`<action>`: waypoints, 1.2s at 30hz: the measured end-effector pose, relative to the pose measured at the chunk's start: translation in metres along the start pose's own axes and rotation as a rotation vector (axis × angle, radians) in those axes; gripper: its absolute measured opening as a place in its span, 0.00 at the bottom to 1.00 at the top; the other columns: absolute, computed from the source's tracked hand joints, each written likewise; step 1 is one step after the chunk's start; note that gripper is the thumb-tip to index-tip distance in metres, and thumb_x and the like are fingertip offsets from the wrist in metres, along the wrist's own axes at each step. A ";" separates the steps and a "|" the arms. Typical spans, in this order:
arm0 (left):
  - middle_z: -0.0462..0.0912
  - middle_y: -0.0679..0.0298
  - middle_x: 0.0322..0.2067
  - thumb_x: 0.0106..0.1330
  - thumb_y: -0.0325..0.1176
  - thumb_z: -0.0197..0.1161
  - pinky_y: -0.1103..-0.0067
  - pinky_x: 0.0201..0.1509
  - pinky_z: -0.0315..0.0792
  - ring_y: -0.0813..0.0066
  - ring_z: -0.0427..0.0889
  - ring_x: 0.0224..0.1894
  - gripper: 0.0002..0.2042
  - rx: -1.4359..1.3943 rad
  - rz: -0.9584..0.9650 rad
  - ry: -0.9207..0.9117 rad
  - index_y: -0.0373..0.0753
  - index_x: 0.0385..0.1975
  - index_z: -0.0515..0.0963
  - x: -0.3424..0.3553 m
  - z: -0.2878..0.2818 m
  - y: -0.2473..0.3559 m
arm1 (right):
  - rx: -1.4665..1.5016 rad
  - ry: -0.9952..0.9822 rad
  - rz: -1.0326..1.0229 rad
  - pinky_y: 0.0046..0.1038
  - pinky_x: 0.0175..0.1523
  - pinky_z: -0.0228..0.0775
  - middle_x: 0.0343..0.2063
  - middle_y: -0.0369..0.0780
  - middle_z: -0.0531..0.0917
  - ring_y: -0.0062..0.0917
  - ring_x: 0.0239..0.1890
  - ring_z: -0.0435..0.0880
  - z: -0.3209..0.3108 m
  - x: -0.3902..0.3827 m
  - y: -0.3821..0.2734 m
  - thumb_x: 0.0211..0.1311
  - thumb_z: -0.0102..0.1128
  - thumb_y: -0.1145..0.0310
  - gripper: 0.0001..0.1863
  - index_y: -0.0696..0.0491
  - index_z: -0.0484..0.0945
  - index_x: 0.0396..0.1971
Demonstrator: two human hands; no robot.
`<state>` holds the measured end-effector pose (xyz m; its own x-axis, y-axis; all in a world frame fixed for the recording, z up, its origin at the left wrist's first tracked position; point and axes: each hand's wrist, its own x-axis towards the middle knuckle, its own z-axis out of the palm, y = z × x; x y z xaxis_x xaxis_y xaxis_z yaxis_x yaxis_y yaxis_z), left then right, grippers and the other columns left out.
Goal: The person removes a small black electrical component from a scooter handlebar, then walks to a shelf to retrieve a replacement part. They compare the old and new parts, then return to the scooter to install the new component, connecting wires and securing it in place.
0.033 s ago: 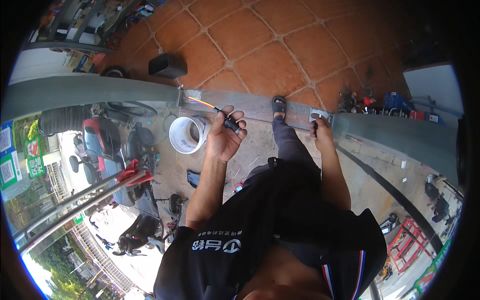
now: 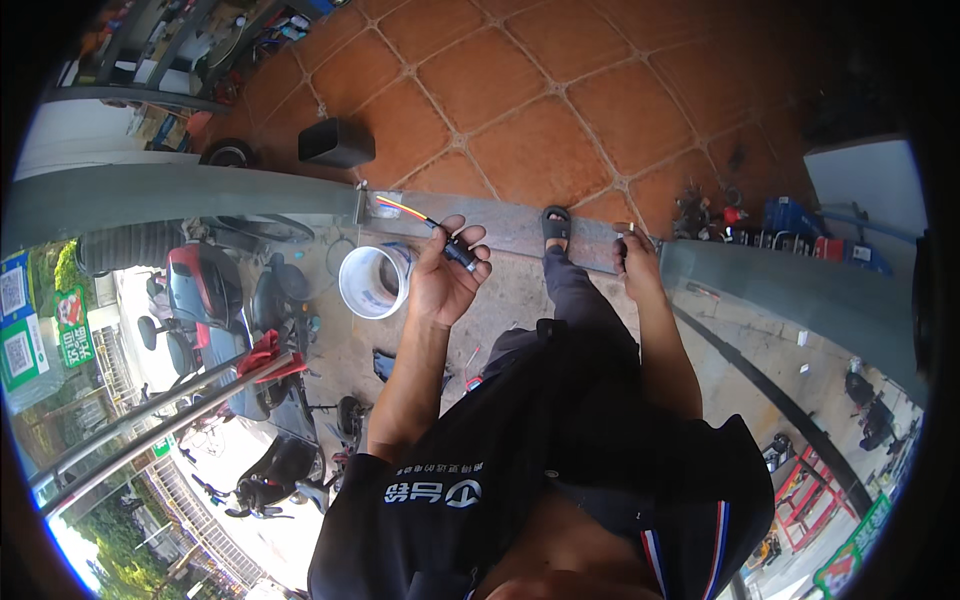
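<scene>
My left hand [image 2: 442, 290] is turned palm up, its fingers curled round a small black cylindrical part [image 2: 459, 253] with a shiny end, which looks like a lock switch. Thin red and yellow wires [image 2: 405, 209] run from it up and to the left. Off to the right, my right hand [image 2: 640, 268] is closed at the end of a stretched arm. A small pale, brass-coloured tip [image 2: 628, 230] shows at its fingers; the rest of that item is hidden, so I cannot tell its kind. The two hands are well apart.
A white bucket [image 2: 372, 283] stands left of my left hand. Ahead lie a stone doorsill [image 2: 480, 212], orange floor tiles [image 2: 540, 125] and a black bin [image 2: 336, 143]. Parked scooters [image 2: 200, 285] and metal rails [image 2: 150, 420] are at left; a red rack [image 2: 812, 495] is at lower right.
The view has tilted very slightly. My right hand sits a little lower and further left, and the pale tip shows more clearly. My left hand keeps its hold on the wired part.
</scene>
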<state>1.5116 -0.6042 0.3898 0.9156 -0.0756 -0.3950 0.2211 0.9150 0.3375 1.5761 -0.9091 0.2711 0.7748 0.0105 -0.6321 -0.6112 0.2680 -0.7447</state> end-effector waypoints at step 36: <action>0.77 0.63 0.45 0.67 0.41 0.58 0.67 0.55 0.70 0.67 0.77 0.48 0.15 0.241 0.317 0.181 0.44 0.49 0.71 0.666 0.077 0.594 | -0.541 -0.867 -0.600 0.20 0.34 0.69 0.25 0.35 0.80 0.15 0.27 0.75 0.775 0.555 -0.401 0.60 0.61 0.68 0.10 0.58 0.78 0.38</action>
<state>2.2783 -0.1409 0.3929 0.8818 0.2849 -0.3758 0.0299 0.7615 0.6475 2.3767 -0.2641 0.3845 0.6841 0.7277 0.0506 0.0604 0.0127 -0.9981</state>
